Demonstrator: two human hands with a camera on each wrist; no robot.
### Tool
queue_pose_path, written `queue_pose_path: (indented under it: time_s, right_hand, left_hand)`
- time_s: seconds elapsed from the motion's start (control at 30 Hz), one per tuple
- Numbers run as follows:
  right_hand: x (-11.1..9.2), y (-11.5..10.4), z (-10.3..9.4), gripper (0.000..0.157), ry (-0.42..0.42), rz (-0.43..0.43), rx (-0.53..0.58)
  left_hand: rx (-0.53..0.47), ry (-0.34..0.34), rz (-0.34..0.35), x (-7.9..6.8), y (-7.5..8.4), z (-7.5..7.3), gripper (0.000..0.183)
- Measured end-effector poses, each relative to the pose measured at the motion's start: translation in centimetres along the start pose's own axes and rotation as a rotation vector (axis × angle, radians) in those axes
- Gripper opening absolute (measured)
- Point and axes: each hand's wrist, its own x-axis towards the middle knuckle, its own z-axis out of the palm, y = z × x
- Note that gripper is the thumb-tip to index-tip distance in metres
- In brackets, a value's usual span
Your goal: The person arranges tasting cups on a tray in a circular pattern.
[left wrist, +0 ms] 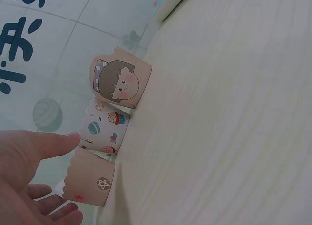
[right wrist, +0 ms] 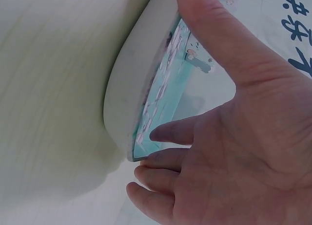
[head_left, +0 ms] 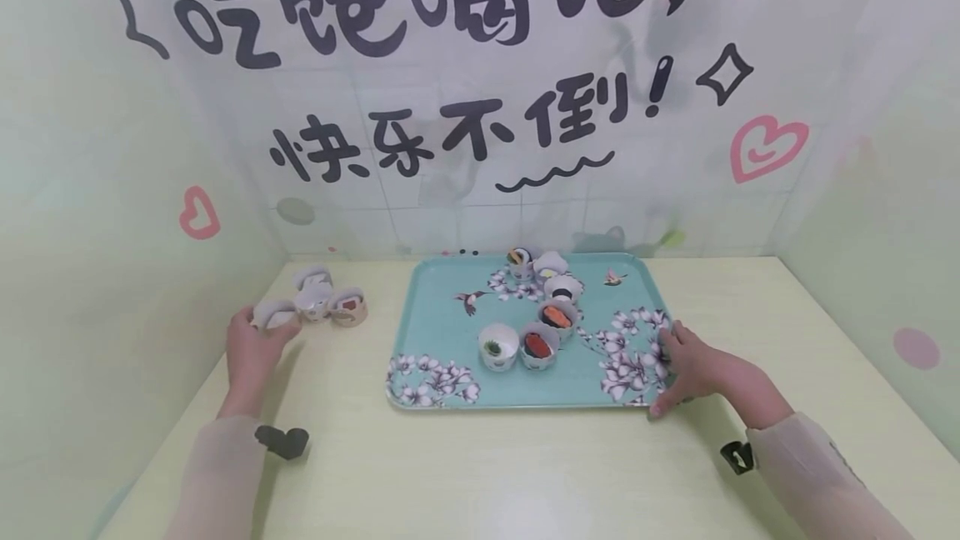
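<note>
At the left, my left hand (head_left: 255, 344) holds a small paper cup (head_left: 273, 312) between thumb and fingers. In the left wrist view this cup (left wrist: 90, 178) is tan with a star mark, and the thumb lies near its upper side. Touching or close to it stand a white printed cup (left wrist: 105, 127) and a tan cup with a cartoon face (left wrist: 122, 81). My right hand (head_left: 697, 369) rests at the right edge of a turquoise flowered tray (head_left: 442, 315), its thumb at the near corner and its fingers farther along the rim.
On the tray, several small cups hold sushi-like pieces, among them a cup with a red piece (head_left: 538, 346) and one with a green bit (head_left: 497, 347). A printed backdrop (head_left: 480, 215) rises behind the pale wooden table (head_left: 487, 473), with pale side walls left and right.
</note>
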Motion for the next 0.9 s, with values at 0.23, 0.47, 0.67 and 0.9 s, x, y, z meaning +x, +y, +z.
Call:
queue_pose_path:
  time_s: [0.23, 0.47, 0.67, 0.9]
  right_hand:
    - [0.0, 0.0, 0.0, 0.136, 0.000, 0.002, -0.010]
    - [-0.1, -0.2, -0.2, 0.136, -0.004, 0.006, 0.002]
    - [-0.2, -0.3, -0.2, 0.135, -0.002, 0.011, 0.005]
    - [-0.1, -0.2, -0.1, 0.135, -0.001, 0.014, 0.006]
  left_hand:
    - [-0.039, -0.002, -0.016, 0.5, -0.2, 0.2, 0.095]
    - [-0.057, 0.005, -0.057, 1.0, -0.6, 0.3, 0.090]
    - [-0.067, 0.002, -0.057, 1.0, -1.0, 0.5, 0.087]
    - [-0.052, 0.020, -0.060, 1.1, -1.5, 0.5, 0.085]
